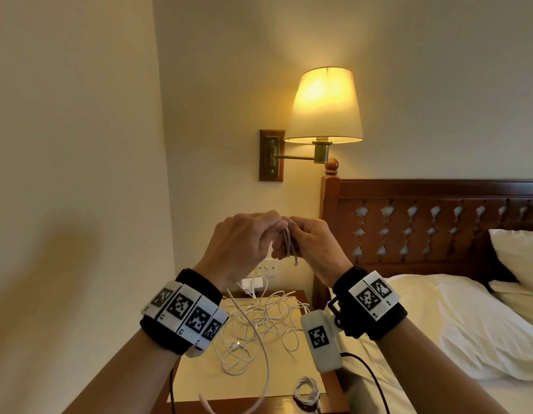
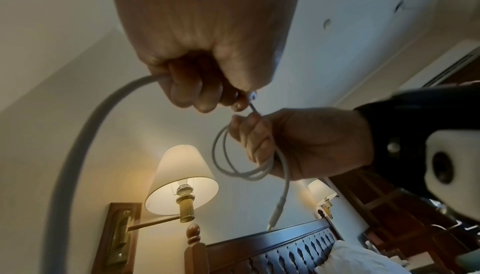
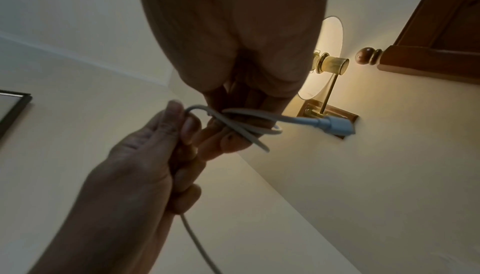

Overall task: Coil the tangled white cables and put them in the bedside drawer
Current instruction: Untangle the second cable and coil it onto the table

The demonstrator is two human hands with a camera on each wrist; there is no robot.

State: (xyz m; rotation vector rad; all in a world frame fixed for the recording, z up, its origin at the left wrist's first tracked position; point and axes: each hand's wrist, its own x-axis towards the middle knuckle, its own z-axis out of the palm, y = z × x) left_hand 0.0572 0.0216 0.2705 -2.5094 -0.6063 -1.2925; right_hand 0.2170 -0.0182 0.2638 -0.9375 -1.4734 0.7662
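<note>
Both hands were raised above the bedside table [image 1: 301, 297]. The right hand [image 1: 316, 246] had its fingers curled through a small coil [image 2: 241, 161] of white cable, while the left hand [image 1: 241, 249] pinched the strand feeding into it, fist closed. The loose tail [image 1: 260, 348] dropped toward the tangled cables [image 1: 259, 321] spread from the table's back edge across its middle. If that tail snagged there, winding could drag the pile off the edge. A slack grip could let the loops spring apart. One finished coil [image 1: 307, 389] lay near the front right corner. No drawer was visible. No readable writing showed; the wristbands bore only black-and-white square codes.
</note>
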